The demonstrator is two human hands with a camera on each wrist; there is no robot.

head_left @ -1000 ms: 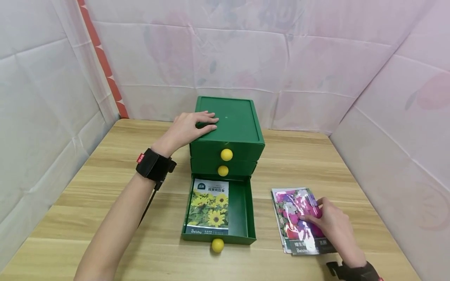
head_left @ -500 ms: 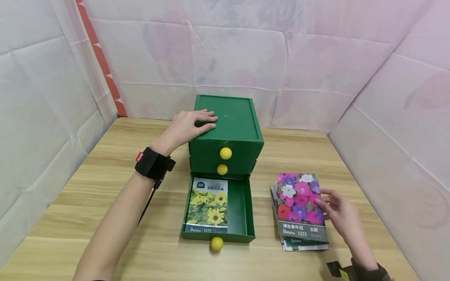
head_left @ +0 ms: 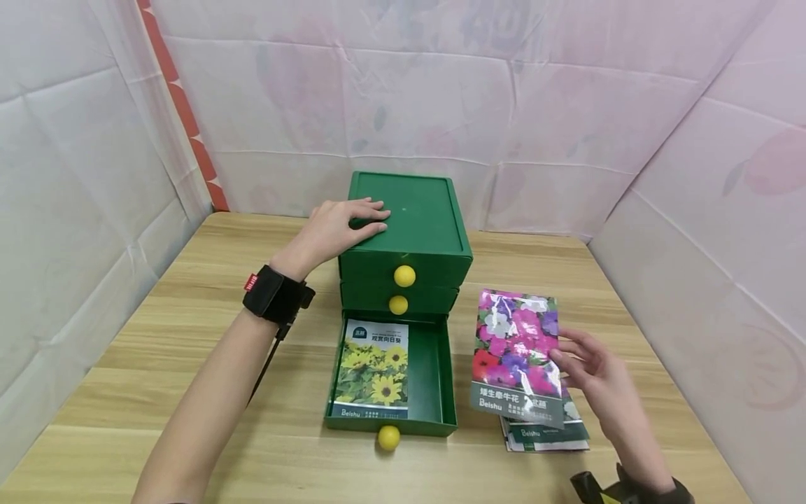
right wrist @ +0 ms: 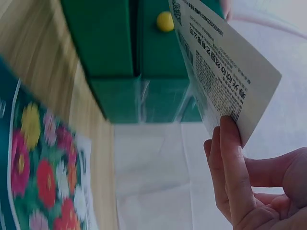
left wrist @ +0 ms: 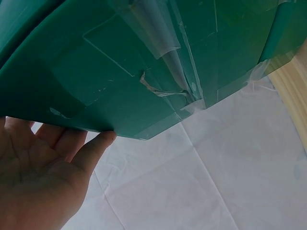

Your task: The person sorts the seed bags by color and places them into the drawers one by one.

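One sunflower packet (head_left: 373,369) already flat in the open bottom drawer (head_left: 441,378) of the green cabinet (head_left: 412,224). Second packet (head_left: 516,353), petunias, pinched at its edge by the right hand (head_left: 595,374), lifted off the stack (head_left: 548,434) on the tabletop (head_left: 189,280), just right of the drawer, not yet in. Left hand (head_left: 336,227) flat, fingers straight, on the cabinet top. Stack likely left to file.

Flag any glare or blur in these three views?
Head view: sharp, even light, glare streaks on the lifted seed packet in the right hand. Left wrist: green drawer box fills the frame, soft. Right wrist: packet print legible, drawer box behind blurred.
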